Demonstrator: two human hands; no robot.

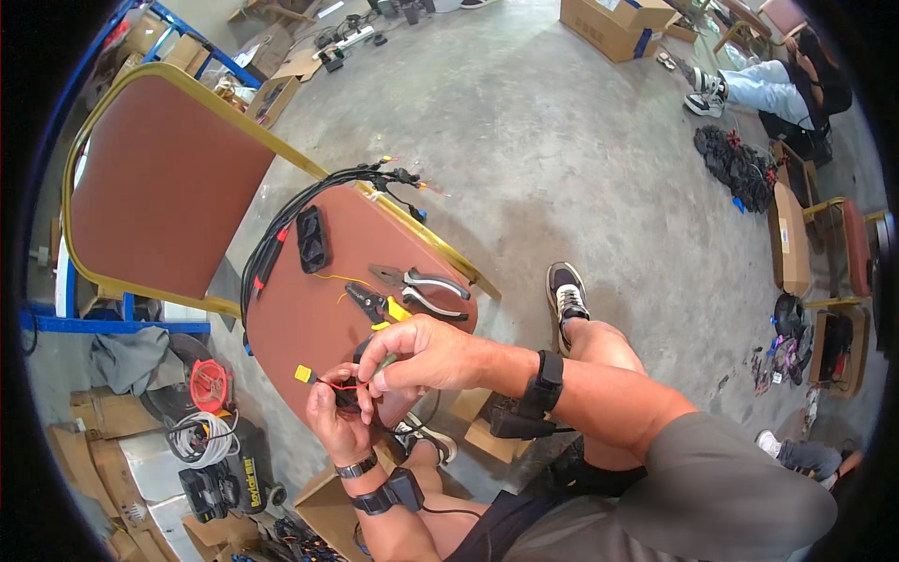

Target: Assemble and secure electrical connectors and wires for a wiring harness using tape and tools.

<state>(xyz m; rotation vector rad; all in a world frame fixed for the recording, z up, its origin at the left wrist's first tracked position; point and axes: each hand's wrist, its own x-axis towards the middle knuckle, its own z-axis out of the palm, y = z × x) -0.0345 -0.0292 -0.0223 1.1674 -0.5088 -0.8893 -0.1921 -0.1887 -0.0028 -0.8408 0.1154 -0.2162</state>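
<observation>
My left hand (339, 429) is closed around a small dark part with wires, below the chair seat's near edge. A yellow connector (304, 374) sticks out beside its fingertips. Pinched in the fingers of my right hand (421, 354) is a thin red wire (350, 386) that runs across from the left hand. Something greenish shows between the right fingers, too hidden to name. Just beyond the right hand, wire strippers (373, 304) with yellow handles and grey-handled pliers (435, 284) lie on the brown chair seat (290, 332).
Black cables (255, 245) curve along the seat's left and far edges, near a black tray (313, 240). At lower left stand a black-and-yellow machine (245, 473) and a coiled hose (201, 438). Cardboard boxes (613, 33) lie about the floor. A person (763, 89) sits at far right.
</observation>
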